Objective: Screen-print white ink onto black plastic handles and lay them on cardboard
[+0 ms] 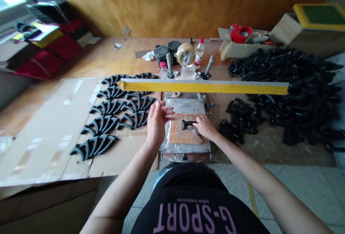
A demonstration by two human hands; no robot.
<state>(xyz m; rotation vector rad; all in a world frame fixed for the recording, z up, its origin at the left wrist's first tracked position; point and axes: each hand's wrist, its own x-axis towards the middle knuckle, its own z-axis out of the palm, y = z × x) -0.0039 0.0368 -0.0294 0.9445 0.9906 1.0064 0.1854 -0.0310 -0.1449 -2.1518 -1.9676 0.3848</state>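
Note:
My right hand [206,127] is closed on one end of a black curved plastic handle [188,124]. The handle lies over a wooden board [176,134] on a metal machine bed [185,104]. Left of the board, my left hand [157,122] is raised with its fingers apart, slightly blurred, and holds nothing. Beside it, rows of similar black handles [106,107] overlap on flattened cardboard [72,119]. To the right of my right hand sits a small heap of loose black handles [241,119].
A long yellow-and-grey bar [205,87] crosses above the machine bed. Behind it stand two metal posts [209,65], a tape roll [185,55], a bottle [199,52] and dark tubs [161,54]. A large black pile [291,72] and cardboard box [237,50] fill the right.

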